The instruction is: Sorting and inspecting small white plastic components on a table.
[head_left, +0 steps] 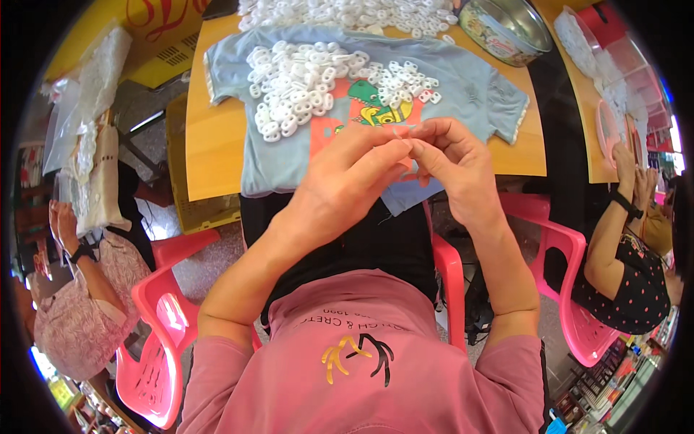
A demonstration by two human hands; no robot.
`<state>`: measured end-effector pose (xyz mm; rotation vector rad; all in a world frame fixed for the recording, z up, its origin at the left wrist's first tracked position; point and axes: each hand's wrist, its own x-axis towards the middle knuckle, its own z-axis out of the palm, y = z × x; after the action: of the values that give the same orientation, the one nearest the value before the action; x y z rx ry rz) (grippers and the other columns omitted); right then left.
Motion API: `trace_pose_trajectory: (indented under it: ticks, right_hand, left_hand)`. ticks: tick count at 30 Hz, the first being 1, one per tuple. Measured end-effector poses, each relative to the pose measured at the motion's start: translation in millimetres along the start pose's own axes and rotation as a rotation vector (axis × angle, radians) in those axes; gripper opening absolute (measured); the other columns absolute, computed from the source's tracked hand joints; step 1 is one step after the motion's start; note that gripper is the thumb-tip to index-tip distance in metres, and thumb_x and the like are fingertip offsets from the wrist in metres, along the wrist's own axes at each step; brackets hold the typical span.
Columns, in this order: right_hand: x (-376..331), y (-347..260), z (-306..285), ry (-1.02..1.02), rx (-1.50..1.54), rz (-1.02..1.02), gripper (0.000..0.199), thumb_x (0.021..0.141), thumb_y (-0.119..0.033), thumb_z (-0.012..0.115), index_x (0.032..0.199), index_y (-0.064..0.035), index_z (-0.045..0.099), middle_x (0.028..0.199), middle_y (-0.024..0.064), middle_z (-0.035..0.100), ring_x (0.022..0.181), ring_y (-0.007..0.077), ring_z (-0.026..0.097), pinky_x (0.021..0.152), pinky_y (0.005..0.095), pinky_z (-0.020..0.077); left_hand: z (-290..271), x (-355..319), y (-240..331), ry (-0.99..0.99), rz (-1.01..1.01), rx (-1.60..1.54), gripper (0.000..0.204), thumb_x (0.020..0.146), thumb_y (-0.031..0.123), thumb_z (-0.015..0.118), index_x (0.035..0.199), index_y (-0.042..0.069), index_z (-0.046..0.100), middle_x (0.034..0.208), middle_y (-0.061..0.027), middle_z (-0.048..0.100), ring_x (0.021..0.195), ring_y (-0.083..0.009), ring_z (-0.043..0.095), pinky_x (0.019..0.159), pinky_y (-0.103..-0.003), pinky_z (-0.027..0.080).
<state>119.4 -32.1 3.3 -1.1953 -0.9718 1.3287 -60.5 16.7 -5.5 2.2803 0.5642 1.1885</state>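
My left hand (354,173) and my right hand (457,163) meet fingertip to fingertip over the near edge of a light blue T-shirt (278,163). Both are closed in a pinch. A small whitish piece (402,133) shows between the fingertips, mostly hidden, so its exact kind is unclear. Beyond my hands, on the shirt, lies a large pile of white oval plastic pieces with two holes (289,87). Right of it sits a smaller heap of similar white pieces (405,83), beside the shirt's green and yellow cartoon print (376,108).
The shirt covers much of a wooden table (524,155). More white pieces (347,14) are heaped at the far edge, beside a round metal tin (506,32). Pink plastic chairs (163,347) stand on both sides. People sit at left (83,304) and right (622,267), hands raised over other work.
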Motion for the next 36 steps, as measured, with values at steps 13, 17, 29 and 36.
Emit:
trace_pose_trajectory:
  ticks: [13, 17, 29, 36]
  right_hand:
    - [-27, 4, -13, 0.183, -0.360, -0.330, 0.024, 0.091, -0.005, 0.062, 0.113, 0.0009, 0.056, 0.084, 0.0056, 0.062, 0.074, 0.0102, 0.062, 0.066, 0.0240, 0.0507]
    - [-27, -1, -23, 0.139, -0.478, -0.346, 0.026, 0.093, -0.003, 0.060, 0.117, 0.0014, 0.054, 0.088, 0.0013, 0.056, 0.075, 0.0042, 0.053, 0.065, 0.0181, 0.0439]
    - [33, -15, -103, 0.334, -1.275, -0.385, 0.014, 0.085, -0.014, 0.067, 0.091, -0.0022, 0.066, 0.081, 0.0071, 0.062, 0.062, 0.0176, 0.056, 0.060, 0.0302, 0.0440]
    - [42, -26, -95, 0.225, -1.545, -0.374, 0.014, 0.085, -0.016, 0.065, 0.087, -0.0031, 0.064, 0.082, 0.0091, 0.063, 0.071, 0.0276, 0.061, 0.067, 0.0366, 0.0472]
  left_hand:
    - [41, 6, 5, 0.024, -0.112, -0.186, 0.023, 0.075, -0.005, 0.070, 0.096, -0.001, 0.060, 0.084, -0.0128, 0.062, 0.073, -0.0284, 0.062, 0.062, -0.036, 0.050]
    - [49, 8, 3, 0.029, -0.131, -0.218, 0.020, 0.077, -0.005, 0.069, 0.094, 0.000, 0.061, 0.082, -0.0122, 0.062, 0.070, -0.0280, 0.061, 0.060, -0.036, 0.049]
    - [50, 12, -8, 0.051, -0.688, -0.683, 0.010, 0.088, 0.006, 0.067, 0.095, 0.000, 0.065, 0.078, -0.0023, 0.062, 0.068, -0.0063, 0.058, 0.058, -0.022, 0.049]
    - [46, 12, -12, 0.040, -0.742, -0.716, 0.011, 0.090, 0.009, 0.066, 0.094, 0.000, 0.065, 0.074, -0.0001, 0.061, 0.067, -0.0042, 0.056, 0.057, -0.021, 0.047]
